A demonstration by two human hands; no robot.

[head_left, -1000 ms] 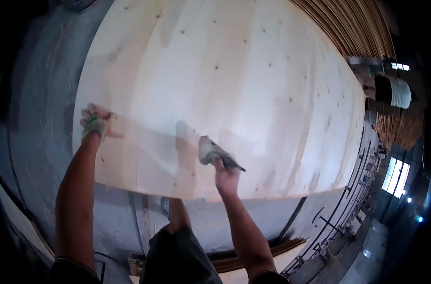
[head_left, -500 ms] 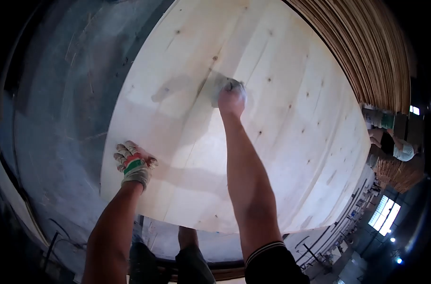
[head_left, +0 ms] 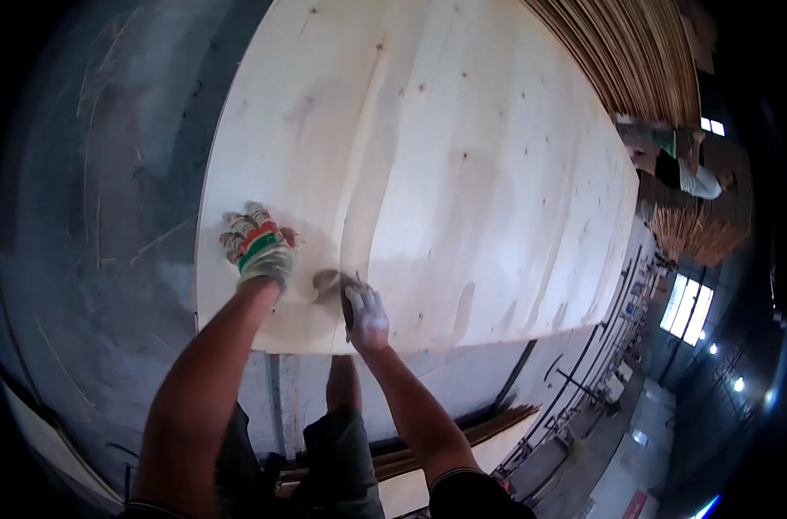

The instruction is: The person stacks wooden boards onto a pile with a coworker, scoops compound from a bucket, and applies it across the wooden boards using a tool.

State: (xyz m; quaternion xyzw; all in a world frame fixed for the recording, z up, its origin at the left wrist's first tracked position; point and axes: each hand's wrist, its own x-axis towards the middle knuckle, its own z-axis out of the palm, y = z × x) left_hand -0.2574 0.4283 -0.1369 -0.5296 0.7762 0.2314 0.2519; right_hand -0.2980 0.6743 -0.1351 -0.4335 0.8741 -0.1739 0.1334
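Observation:
A large pale plywood sheet [head_left: 463, 208] with knots and faint seams lies in front of me. My left hand [head_left: 262, 242], in a knit work glove with red and green bands, rests on the sheet near its left edge, fingers spread. Close to the sheet's near edge, my right hand [head_left: 367, 316] grips a thin, dark, flat scraper [head_left: 348, 310] held on edge against the wood. Its fingers look whitish. Shadows beside it partly blur the tool's outline, so its exact shape is hard to make out.
A tall stack of thin wood sheets [head_left: 640, 60] stands at the far right. Another person [head_left: 696, 177] is beyond it, near a second veneer pile [head_left: 700, 233]. A grey surface [head_left: 108, 199] with wood slivers lies left. My legs [head_left: 342, 450] are below the near edge.
My right hand has come back toward me, from mid-sheet to the near edge. The left hand stays spread on the sheet. The camera view has shifted.

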